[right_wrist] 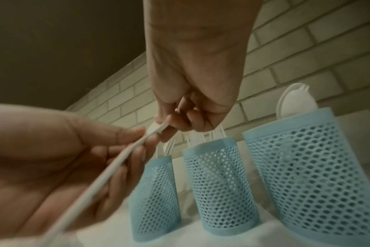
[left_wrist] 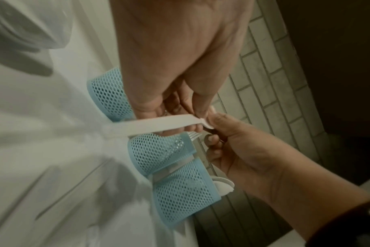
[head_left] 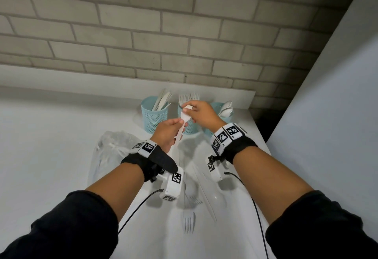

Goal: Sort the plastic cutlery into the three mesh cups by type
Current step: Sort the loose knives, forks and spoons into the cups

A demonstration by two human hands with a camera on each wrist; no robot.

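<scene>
Three blue mesh cups stand at the back of the white table: the left cup [head_left: 154, 115] holds knives, the middle cup [head_left: 189, 127] forks, the right cup [head_left: 224, 115] spoons. In front of the middle cup, both hands hold one white plastic spoon [head_left: 184, 122] in the air. My left hand [head_left: 181, 124] grips its handle [left_wrist: 158, 123]. My right hand [head_left: 189, 111] pinches the bowl end, which its fingers partly hide. The right wrist view shows the handle [right_wrist: 108, 170] running across my left palm up to the right fingertips [right_wrist: 169, 123].
Loose white and clear cutlery lies on the table near me, among it a fork [head_left: 189, 222]. A crumpled clear plastic bag [head_left: 110, 150] lies to the left. A brick wall rises behind the cups. The table edge [head_left: 259, 135] runs along the right.
</scene>
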